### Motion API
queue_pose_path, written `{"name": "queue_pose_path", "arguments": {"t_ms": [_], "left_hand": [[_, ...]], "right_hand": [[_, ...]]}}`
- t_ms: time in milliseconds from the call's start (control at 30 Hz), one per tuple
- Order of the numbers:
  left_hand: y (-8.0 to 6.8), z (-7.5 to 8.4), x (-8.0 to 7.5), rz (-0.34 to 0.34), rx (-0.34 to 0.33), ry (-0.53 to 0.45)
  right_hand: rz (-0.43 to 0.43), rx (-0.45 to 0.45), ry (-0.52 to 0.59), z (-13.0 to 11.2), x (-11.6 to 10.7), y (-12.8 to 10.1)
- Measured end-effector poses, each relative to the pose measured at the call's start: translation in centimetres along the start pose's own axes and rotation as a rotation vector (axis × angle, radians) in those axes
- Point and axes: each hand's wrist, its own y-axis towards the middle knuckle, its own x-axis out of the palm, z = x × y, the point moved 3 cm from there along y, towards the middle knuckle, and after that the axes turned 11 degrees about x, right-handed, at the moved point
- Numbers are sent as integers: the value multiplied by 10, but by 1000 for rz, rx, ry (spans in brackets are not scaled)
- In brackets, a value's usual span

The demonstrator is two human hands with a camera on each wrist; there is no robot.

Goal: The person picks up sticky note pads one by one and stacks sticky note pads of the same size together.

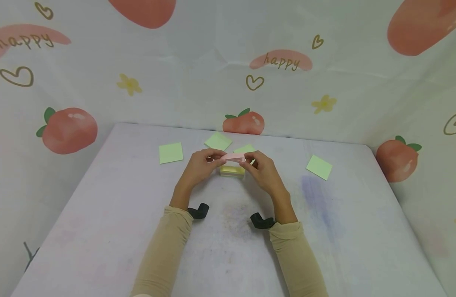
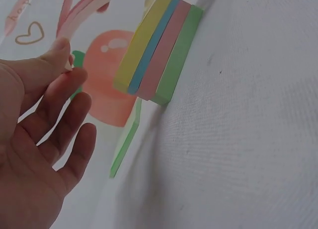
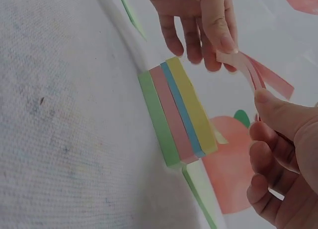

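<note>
Both hands hold a pink sticky note pad (image 1: 233,157) above the table, one at each end. My left hand (image 1: 204,166) pinches its left end between thumb and index finger, the other fingers loosely extended. At the opposite end, the thumb and fingers of my right hand (image 1: 260,170) grip it. In the right wrist view the pink pad (image 3: 253,72) looks bent, its layers spreading apart. Just below the hands stands a stack of sticky note pads (image 3: 174,114): green at the bottom, then pink, blue and yellow on top. Neither hand touches that stack.
Light green sticky note pads lie around the far part of the table: one at left (image 1: 171,153), one at the back (image 1: 218,141), one partly hidden behind the right hand (image 1: 244,148), one at right (image 1: 319,167). A printed cloth (image 1: 198,95) hangs behind the table.
</note>
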Motion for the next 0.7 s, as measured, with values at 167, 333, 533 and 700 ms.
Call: {"name": "queue_pose_path", "arguments": {"t_ms": [167, 333, 533, 700], "left_hand": [[1, -1, 1, 5, -1, -54], [2, -2, 2, -3, 26, -86], [2, -4, 3, -20, 9, -88], [2, -5, 4, -29, -15, -80]], "right_hand": [[-12, -10, 8, 0, 1, 0], [-14, -9, 13, 0, 3, 0], [-20, 8, 25, 0, 3, 0], [-22, 17, 25, 0, 3, 0]]}}
